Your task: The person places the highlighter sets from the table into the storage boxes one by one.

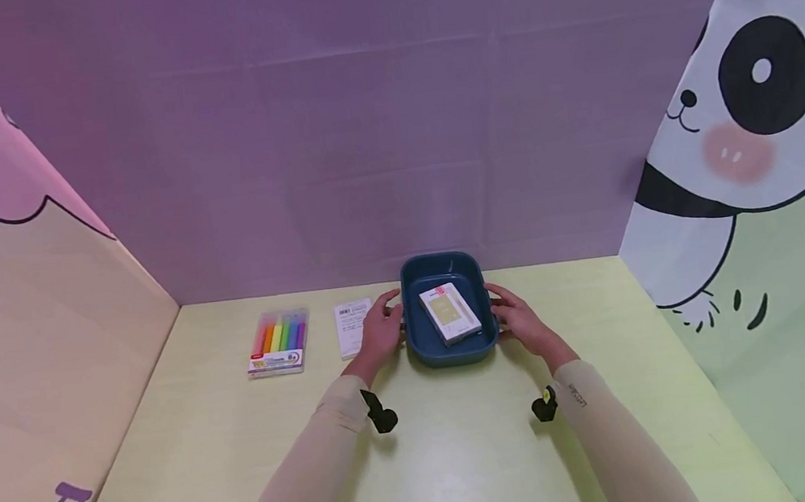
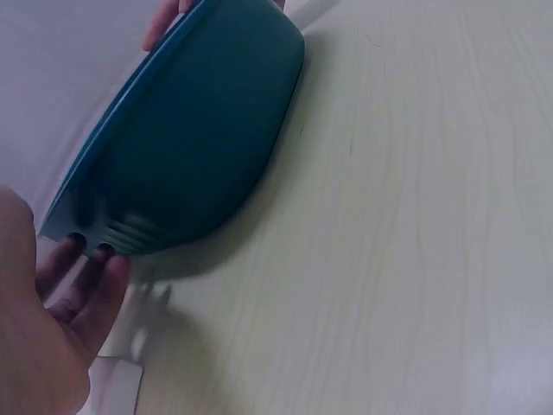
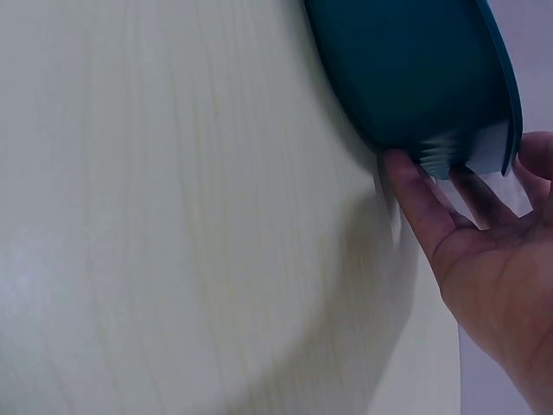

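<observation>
A dark blue rectangular bin [image 1: 423, 347] stands at the back middle of the table, between both hands. Inside it lies a small white box [image 1: 451, 313] with a gold panel and a red mark, tilted at an angle. The left hand [image 1: 381, 328] touches the bin's left side with its fingertips. On the opposite side, the right hand [image 1: 523, 322] lays extended fingers against the bin wall. Both wrist views show the bin's teal-looking outer wall [image 2: 199, 130] with fingers touching its ends. Close to the left hand lies a white printed packet [image 1: 351, 322] with a barcode, partly covered.
A clear case of colored markers [image 1: 278, 343] lies on the table farther left. The pale wooden table [image 1: 468, 457] meets a purple backdrop [image 1: 364, 165] behind the bin. Printed cloth panels rise at the left and right. Each sleeve carries a small black wrist camera [image 1: 381, 417].
</observation>
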Action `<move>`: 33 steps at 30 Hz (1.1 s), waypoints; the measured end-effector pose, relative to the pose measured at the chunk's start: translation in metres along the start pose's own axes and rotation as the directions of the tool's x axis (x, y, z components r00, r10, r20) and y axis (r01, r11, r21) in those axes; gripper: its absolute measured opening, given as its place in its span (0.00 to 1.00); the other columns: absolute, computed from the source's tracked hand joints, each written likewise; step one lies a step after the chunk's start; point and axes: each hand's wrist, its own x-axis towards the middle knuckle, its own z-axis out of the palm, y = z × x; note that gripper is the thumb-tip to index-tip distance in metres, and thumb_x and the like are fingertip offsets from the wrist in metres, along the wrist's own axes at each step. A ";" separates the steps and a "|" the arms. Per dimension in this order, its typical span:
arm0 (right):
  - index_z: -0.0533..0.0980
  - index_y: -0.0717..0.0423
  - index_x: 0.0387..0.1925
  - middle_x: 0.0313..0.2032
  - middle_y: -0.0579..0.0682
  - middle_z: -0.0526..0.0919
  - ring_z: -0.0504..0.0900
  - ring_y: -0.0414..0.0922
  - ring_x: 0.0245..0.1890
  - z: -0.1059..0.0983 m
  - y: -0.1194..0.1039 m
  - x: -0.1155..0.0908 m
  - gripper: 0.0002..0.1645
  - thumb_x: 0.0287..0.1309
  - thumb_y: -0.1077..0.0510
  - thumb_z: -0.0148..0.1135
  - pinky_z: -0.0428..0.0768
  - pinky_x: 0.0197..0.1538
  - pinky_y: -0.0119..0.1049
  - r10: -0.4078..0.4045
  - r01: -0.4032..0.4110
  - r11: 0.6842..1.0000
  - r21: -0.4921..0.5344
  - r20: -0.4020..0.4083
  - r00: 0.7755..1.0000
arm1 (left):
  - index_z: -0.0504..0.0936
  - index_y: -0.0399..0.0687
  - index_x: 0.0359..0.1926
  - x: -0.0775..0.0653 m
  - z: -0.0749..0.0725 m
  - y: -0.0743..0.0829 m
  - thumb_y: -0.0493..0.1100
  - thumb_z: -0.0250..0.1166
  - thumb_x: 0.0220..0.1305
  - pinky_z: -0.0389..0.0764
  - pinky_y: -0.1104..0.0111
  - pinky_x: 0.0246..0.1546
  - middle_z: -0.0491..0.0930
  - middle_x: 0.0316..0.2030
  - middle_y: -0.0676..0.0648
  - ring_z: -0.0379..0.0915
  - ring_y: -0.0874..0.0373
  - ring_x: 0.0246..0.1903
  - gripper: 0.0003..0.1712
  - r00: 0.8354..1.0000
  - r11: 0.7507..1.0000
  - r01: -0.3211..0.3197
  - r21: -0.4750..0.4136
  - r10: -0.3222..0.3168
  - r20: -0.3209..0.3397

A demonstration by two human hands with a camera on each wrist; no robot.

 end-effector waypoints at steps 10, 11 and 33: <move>0.54 0.46 0.75 0.66 0.65 0.60 0.73 0.58 0.55 0.000 -0.002 -0.002 0.31 0.73 0.62 0.39 0.81 0.43 0.47 -0.005 0.005 1.000 0.007 -0.005 1.000 | 0.73 0.39 0.61 -0.009 -0.018 -0.002 0.34 0.50 0.68 0.77 0.68 0.27 0.80 0.41 0.33 0.79 0.39 0.35 0.22 0.992 0.997 -0.075 0.008 0.075 -0.102; 0.54 0.46 0.75 0.66 0.65 0.60 0.73 0.59 0.55 -0.001 -0.002 -0.003 0.31 0.73 0.62 0.39 0.80 0.43 0.47 -0.006 0.006 1.000 0.010 -0.006 1.000 | 0.73 0.39 0.61 -0.010 -0.020 -0.002 0.34 0.50 0.68 0.77 0.66 0.29 0.80 0.42 0.33 0.79 0.39 0.36 0.21 0.991 0.997 -0.079 0.014 0.080 -0.108; 0.54 0.42 0.75 0.69 0.64 0.58 0.70 0.61 0.58 -0.002 0.001 -0.001 0.31 0.74 0.60 0.40 0.76 0.52 0.56 0.025 -0.024 1.000 -0.004 0.019 1.000 | 0.55 0.45 0.71 -0.022 -0.047 -0.023 0.60 0.68 0.52 0.62 0.45 0.56 0.60 0.62 0.37 0.56 0.39 0.58 0.52 0.942 0.864 0.111 0.492 0.066 -0.328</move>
